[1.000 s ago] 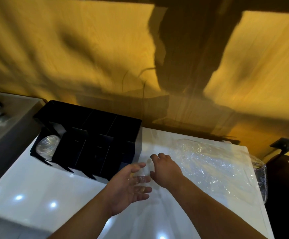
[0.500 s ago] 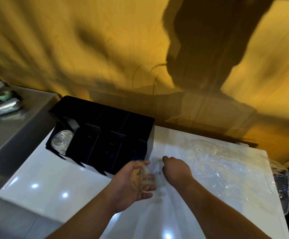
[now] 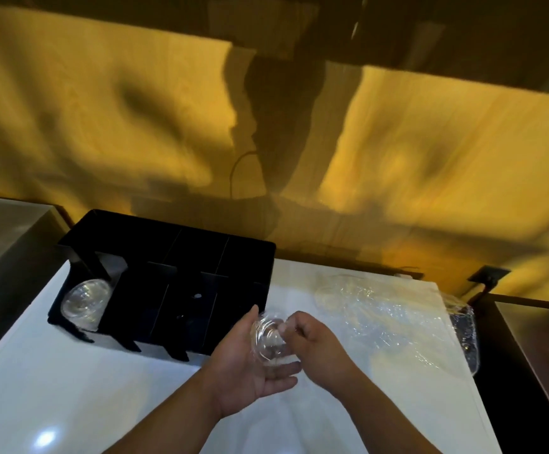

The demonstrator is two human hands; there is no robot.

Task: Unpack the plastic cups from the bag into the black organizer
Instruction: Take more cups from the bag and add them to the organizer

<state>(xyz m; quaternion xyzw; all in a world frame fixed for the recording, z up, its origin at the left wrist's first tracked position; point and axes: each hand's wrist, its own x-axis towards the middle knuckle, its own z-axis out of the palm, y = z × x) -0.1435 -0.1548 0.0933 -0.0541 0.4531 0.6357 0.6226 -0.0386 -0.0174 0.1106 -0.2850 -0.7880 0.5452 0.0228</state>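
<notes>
Nearest, left hand (image 3: 250,365) cups a clear plastic cup (image 3: 271,339) in its palm, just right of the black organizer's (image 3: 175,257) front corner; a second ago that palm was open and empty. Right hand (image 3: 315,345) now pinches the cup's rim, apparently working cups apart. Cup thin, glossy, transparent. Farther right, the crumpled bag (image 3: 397,322). Organizer's far-left slot holds one cup (image 3: 84,299).
</notes>
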